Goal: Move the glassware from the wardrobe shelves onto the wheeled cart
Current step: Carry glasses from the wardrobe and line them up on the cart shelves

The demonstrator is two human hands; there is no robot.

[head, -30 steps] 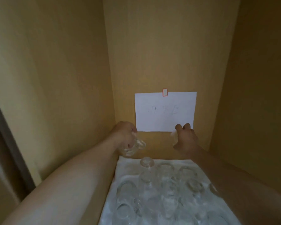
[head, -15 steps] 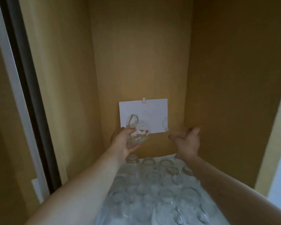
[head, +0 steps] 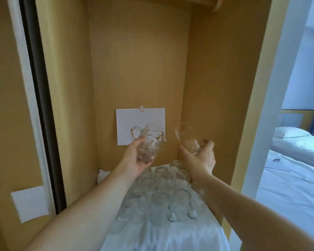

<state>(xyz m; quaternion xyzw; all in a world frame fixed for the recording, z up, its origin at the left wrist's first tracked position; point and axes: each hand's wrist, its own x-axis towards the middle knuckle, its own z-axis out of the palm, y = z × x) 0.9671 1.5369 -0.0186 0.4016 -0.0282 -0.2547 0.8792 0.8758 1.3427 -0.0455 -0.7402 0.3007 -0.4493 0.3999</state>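
My left hand (head: 134, 160) grips a cut-glass mug (head: 150, 142) with a handle, lifted above the wardrobe shelf. My right hand (head: 200, 159) holds a smooth clear tumbler (head: 187, 140) by its base, tilted to the left. Below both hands, several clear glasses (head: 158, 194) stand packed together on the white cloth (head: 152, 234) that covers the shelf. The wheeled cart is not in view.
A white paper sheet (head: 130, 122) is taped to the wardrobe's back panel. Wooden side walls (head: 71, 105) close in left and right. A dark sliding-door track (head: 38, 91) runs at the left. A bed with white linen (head: 297, 171) lies to the right.
Both hands have risen and drawn back from the shelf with their glasses. The camera has pulled back, so the wardrobe's right edge and the bed have come into view.
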